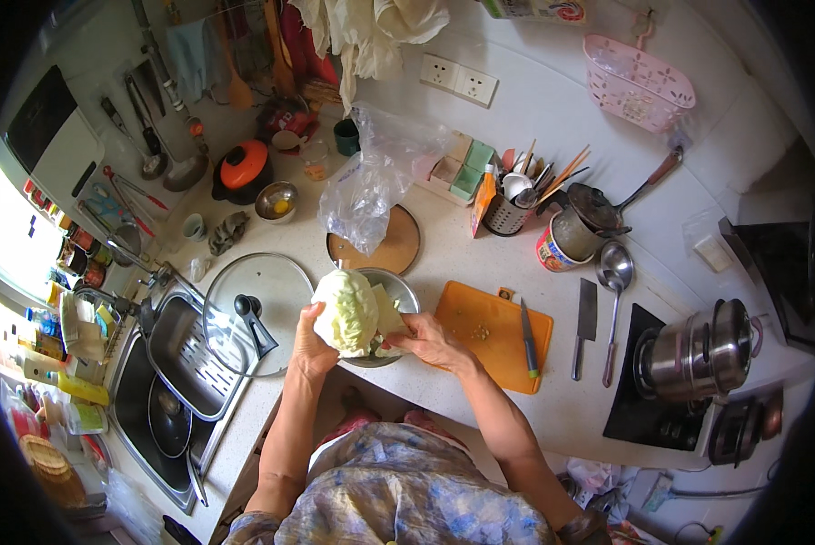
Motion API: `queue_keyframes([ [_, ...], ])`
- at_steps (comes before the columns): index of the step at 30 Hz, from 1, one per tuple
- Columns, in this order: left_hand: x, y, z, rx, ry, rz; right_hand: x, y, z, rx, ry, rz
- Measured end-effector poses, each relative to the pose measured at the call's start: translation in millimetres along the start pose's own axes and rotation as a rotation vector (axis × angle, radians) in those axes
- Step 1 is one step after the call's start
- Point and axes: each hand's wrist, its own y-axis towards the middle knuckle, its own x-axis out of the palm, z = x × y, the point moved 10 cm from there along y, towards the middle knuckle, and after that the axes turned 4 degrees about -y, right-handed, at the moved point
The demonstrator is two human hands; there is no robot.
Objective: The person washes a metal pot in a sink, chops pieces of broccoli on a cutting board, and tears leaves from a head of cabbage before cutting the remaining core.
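Observation:
My left hand [314, 340] grips a pale green head of cabbage [346, 312] from its left side, above a metal bowl [407, 293]. At the right side of the cabbage, my right hand [424, 338] has its fingers on a loose pale cabbage leaf [384, 310]. Pieces of leaf show in the bowl, which the cabbage partly hides. An orange cutting board [475, 340] with small crumbs and a knife [528, 338] on it lies right of the bowl.
A glass lid [230, 300] lies between bowl and sink [131, 388]. Behind are a round brown board [407, 238], a plastic bag [373, 177] and a utensil holder [506, 216]. A cleaver [586, 310], a ladle [615, 272] and a steel pot [693, 351] stand or lie at the right.

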Motion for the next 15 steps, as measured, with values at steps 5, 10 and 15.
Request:
queue_keyframes([
  [5, 23.0, 2.3, -2.7, 0.107, 0.138, 0.054, -4.3, 6.0, -1.5, -0.045, 0.002, 0.224],
  [10, 24.6, -2.0, 2.2, 0.283, 0.191, 0.047, -16.1, 13.5, 13.8, -0.013, -0.159, 0.52],
  [15, 15.5, -15.8, 28.6, 0.333, 0.224, 0.098, -57.2, 9.8, 70.8, 0.062, 0.336, 0.729],
])
